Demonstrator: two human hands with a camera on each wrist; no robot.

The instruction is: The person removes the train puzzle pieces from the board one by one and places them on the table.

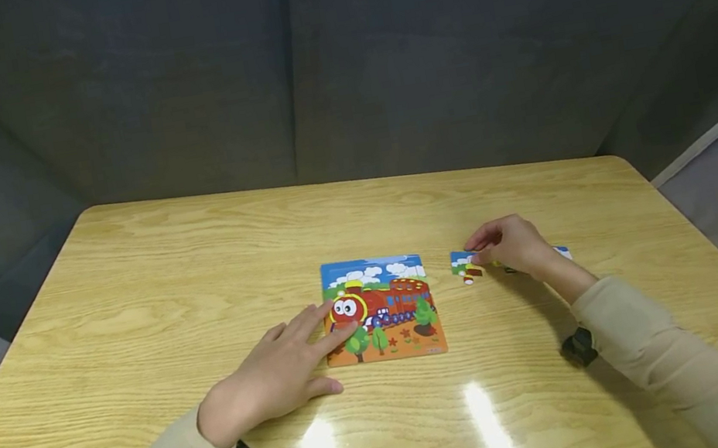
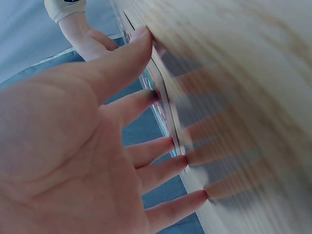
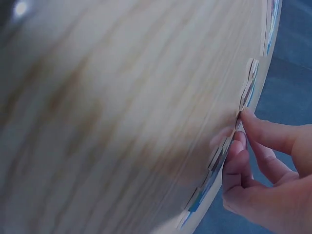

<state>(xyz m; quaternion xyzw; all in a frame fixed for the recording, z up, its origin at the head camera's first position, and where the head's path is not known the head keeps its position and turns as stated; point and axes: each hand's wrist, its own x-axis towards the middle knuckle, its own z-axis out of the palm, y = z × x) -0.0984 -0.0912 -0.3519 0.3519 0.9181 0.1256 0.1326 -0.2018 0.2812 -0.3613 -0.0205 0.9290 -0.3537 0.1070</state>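
A jigsaw puzzle (image 1: 380, 295) showing a red train with eyes, trees and clouds lies flat on the wooden table. My left hand (image 1: 282, 361) rests with spread, nearly straight fingers over its lower left side; in the left wrist view the fingertips (image 2: 165, 145) touch down along its edge. To the right of the picture, my right hand (image 1: 514, 246) has thumb and curled fingers on a loose puzzle piece (image 1: 461, 262) with sky and red parts. More flat pieces (image 3: 200, 195) lie in a row beneath and beside that hand, partly hidden by it.
The wooden table (image 1: 195, 258) has rounded far corners, and dark cloth partitions (image 1: 375, 57) stand behind it and at both sides. Another piece (image 1: 562, 252) shows just right of the right wrist. Two bright light reflections fall on the near tabletop.
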